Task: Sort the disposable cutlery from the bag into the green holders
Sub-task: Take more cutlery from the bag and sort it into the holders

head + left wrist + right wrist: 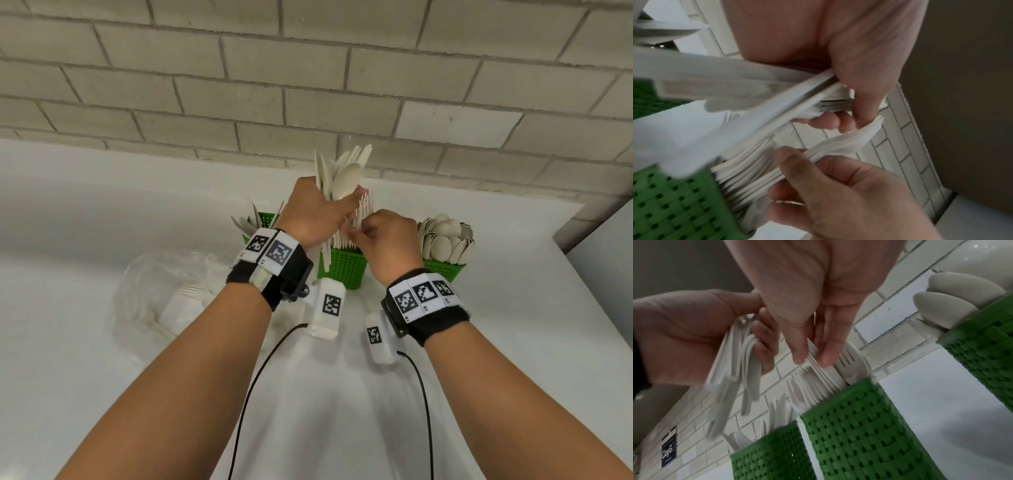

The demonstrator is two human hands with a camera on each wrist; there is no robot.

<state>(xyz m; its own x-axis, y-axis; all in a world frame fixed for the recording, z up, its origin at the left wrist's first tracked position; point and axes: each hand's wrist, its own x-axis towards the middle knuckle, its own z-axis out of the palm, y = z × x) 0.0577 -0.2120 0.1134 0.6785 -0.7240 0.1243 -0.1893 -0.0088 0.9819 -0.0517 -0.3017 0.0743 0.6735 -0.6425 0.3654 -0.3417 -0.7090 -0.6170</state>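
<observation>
The left hand [313, 214] clasps a mixed bundle of cutlery [337, 173] above the middle holder [344, 267]; the right hand [394, 236] pinches forks [818, 369] standing in it, near the tabletop's [85, 342] far edge.

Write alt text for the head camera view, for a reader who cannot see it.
The left hand grips a mixed bundle of cutlery above three green holders while the right hand pinches forks over the middle one. The right holder holds spoons; a clear bag lies left on the white counter.
</observation>
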